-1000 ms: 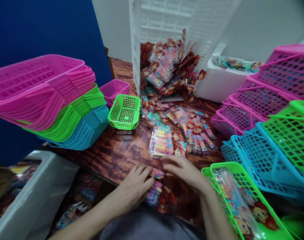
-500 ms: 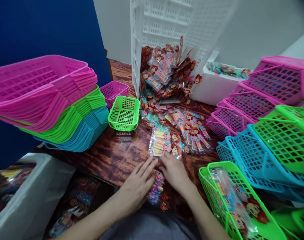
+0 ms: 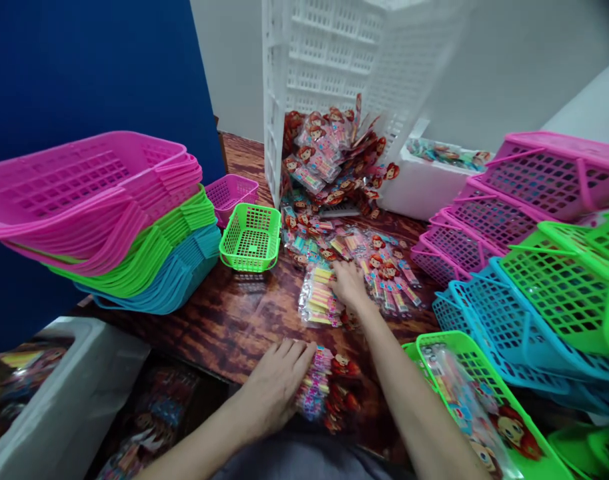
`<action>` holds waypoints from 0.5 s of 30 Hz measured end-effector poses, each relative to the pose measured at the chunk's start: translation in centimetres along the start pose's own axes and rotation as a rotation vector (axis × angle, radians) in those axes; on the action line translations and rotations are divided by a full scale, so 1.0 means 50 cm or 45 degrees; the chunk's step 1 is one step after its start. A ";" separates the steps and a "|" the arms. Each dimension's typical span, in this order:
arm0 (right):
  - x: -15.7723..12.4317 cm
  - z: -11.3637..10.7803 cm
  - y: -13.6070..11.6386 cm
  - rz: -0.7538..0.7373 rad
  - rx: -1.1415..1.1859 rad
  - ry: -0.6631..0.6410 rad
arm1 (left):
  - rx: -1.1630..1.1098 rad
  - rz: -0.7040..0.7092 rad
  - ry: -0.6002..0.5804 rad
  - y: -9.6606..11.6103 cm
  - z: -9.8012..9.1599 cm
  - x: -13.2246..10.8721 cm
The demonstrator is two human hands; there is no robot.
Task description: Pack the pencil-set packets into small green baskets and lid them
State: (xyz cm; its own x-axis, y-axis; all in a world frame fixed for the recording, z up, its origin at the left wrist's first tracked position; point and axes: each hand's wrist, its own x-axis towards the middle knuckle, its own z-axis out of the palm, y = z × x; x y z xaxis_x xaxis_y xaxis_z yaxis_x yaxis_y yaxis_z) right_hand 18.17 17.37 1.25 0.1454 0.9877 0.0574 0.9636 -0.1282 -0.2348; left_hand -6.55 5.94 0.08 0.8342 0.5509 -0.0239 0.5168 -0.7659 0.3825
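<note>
My left hand lies against the left side of a small pile of plastic packets near the table's front edge. Its fingers are stretched out, close to one another. These packets have a pink and purple pattern and red-haired cartoon heads at their right ends. Farther forward, my right hand rests over a row of clear packets with yellow sticks. The fingers of that hand are bent down and gathered at the packets; their tips, and whatever they grip, are hidden.
Stacked pink, green and blue baskets stand left, near a small green basket. A white crate spills loose packets at the back. More baskets rise at right; a green basket there holds packets.
My right hand has moved forward from the near pile to the packets with yellow sticks. My left hand stays at the pile, whose cartoon heads are now uncovered. The view has shifted slightly.
</note>
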 end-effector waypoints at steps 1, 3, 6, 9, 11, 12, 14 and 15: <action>-0.002 0.000 0.003 0.002 -0.014 0.034 | 0.009 -0.017 -0.006 0.002 0.000 0.001; -0.014 -0.007 0.012 0.014 -0.035 0.112 | 0.017 -0.035 -0.020 0.005 -0.001 0.002; -0.038 -0.022 0.032 0.052 -0.044 0.195 | 0.009 -0.042 -0.020 0.007 -0.005 0.002; -0.063 -0.028 0.044 0.101 0.013 0.203 | -0.014 -0.050 -0.021 0.006 -0.005 0.001; -0.086 -0.021 0.039 0.078 0.120 0.103 | -0.034 -0.055 -0.032 0.006 -0.002 0.001; -0.101 -0.014 0.032 0.051 0.171 0.040 | -0.041 -0.063 -0.037 0.006 0.000 0.001; -0.132 0.003 0.010 -0.017 0.182 -0.040 | -0.053 -0.088 -0.043 0.006 0.003 0.001; -0.148 0.012 -0.002 -0.041 0.132 -0.037 | -0.058 -0.103 -0.042 0.007 0.004 0.001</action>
State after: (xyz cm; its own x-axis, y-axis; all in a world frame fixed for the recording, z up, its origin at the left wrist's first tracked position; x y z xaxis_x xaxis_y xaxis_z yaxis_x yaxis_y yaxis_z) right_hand 16.89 10.12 0.27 0.1069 0.9935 0.0384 0.9389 -0.0882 -0.3327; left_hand -6.30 5.63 0.01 0.7963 0.5987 -0.0865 0.5741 -0.7030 0.4197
